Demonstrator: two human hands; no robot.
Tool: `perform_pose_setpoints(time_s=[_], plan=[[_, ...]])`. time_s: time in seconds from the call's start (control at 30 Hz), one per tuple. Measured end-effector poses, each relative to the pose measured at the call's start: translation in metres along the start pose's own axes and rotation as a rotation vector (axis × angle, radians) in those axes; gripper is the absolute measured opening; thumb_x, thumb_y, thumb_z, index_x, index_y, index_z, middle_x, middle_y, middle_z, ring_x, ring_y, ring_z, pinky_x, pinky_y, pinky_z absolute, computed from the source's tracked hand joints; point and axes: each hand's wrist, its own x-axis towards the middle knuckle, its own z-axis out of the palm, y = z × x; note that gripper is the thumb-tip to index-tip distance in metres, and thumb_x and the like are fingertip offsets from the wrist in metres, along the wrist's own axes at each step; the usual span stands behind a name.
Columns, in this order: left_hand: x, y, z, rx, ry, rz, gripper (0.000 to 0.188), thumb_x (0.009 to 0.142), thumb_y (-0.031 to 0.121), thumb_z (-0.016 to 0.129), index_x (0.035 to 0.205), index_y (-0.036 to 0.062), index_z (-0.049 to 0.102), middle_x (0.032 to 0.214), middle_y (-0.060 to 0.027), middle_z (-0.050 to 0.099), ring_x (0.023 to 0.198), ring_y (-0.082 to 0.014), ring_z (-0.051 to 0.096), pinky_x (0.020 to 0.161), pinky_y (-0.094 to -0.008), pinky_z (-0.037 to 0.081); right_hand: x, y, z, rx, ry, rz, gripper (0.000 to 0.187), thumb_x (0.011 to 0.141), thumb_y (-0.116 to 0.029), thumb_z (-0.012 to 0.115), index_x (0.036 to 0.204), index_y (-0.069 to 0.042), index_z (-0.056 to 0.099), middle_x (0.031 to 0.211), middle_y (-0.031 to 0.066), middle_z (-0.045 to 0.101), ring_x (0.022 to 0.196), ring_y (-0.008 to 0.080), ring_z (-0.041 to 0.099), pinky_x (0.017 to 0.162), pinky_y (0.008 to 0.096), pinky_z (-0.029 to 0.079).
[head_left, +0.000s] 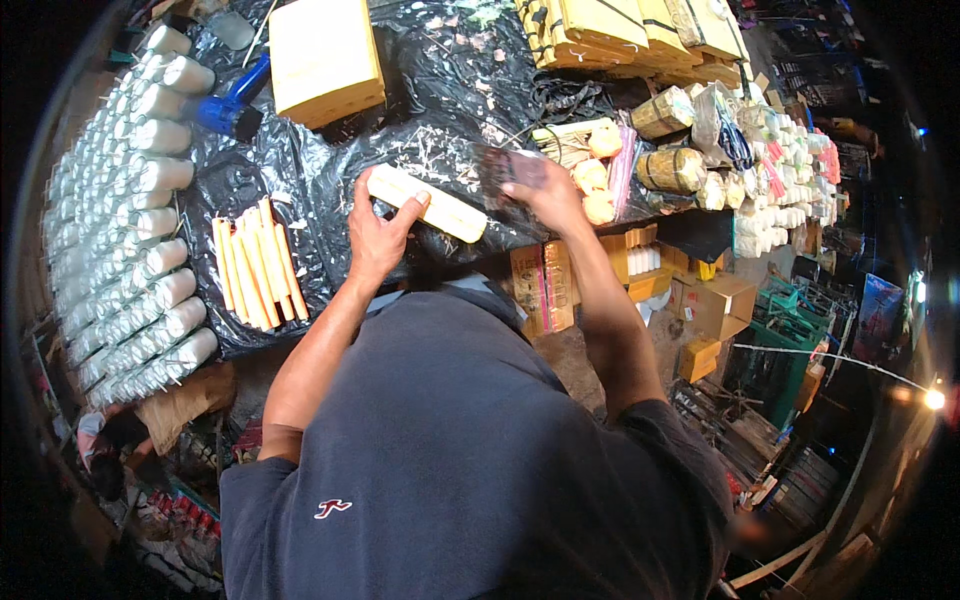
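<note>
Closest to me, the person in a dark shirt [440, 400] leans over a table spread with black plastic [440, 110]. The hands are apart, each clasping something: the left hand [383, 228] grips the upper left end of a pale yellow bar [445, 213], thumb laid across it, and the bar slants at the table's near edge. The right hand [550, 200], just beyond the bar's other end, holds a dark thing [510, 172] too blurred to make out. Left of the left hand lie slim orange sticks [262, 265]; past them, white cylinders [165, 175] crowd the table's left side. Farther back sit a blue tool [225, 112], a big yellow block [325, 60] and, rightward, stacked yellow packs [600, 30].
</note>
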Motion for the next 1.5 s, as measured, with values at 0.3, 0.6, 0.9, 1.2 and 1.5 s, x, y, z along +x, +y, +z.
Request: perform_pose_setpoints(time_s=[0.3,0.6,0.9,1.2,1.5], plan=[[0.002,0.002,0.008,-0.056,-0.011,-0.015,0.072,0.088,0.028,0.085,0.143,-0.0019,0.05,0.117,-0.0159,0.07,0.107,-0.0231,0.068,0.098,-0.0358,0.052,-0.116,-0.046,0.005,-0.089,0.107,0.033,0.028,0.085,-0.016,0.09,0.103,-0.001,0.075,0.085,-0.0003,0.073,0.08,0.0059,0.063,0.074,0.0267,0.053],[0.004,-0.011,0.006,-0.124,-0.032,-0.016,0.076,0.087,0.032,0.086,0.144,-0.0025,0.05,0.12,-0.0162,0.069,0.112,-0.0229,0.065,0.101,-0.0353,0.05,-0.113,-0.03,0.012,-0.037,0.191,-0.048,0.028,0.085,-0.015,0.09,0.104,-0.001,0.076,0.087,0.0034,0.076,0.08,0.0077,0.067,0.074,0.0275,0.055],[0.003,-0.013,0.005,-0.072,-0.025,-0.022,0.075,0.086,0.032,0.086,0.144,-0.002,0.051,0.123,-0.0157,0.069,0.116,-0.0231,0.064,0.104,-0.036,0.048,-0.111,-0.025,0.012,-0.017,0.193,-0.006,0.027,0.086,-0.014,0.089,0.106,-0.001,0.076,0.091,0.0035,0.076,0.084,0.0075,0.066,0.077,0.0272,0.056],[0.004,-0.017,0.009,-0.146,-0.042,-0.055,0.073,0.086,0.027,0.085,0.144,-0.0003,0.05,0.122,-0.0142,0.069,0.115,-0.0223,0.065,0.104,-0.0355,0.049,-0.116,-0.017,0.026,-0.066,0.252,-0.176,0.026,0.086,-0.012,0.088,0.106,-0.001,0.075,0.087,0.0031,0.075,0.079,0.0078,0.067,0.072,0.0269,0.057],[0.004,-0.021,0.008,-0.196,-0.054,-0.039,0.072,0.088,0.023,0.085,0.145,-0.0021,0.049,0.122,-0.0138,0.068,0.115,-0.021,0.064,0.104,-0.0348,0.049,-0.106,-0.031,0.011,-0.027,0.106,0.121,0.033,0.082,-0.017,0.091,0.105,0.001,0.075,0.086,0.0017,0.074,0.079,0.0084,0.064,0.075,0.0294,0.055]])
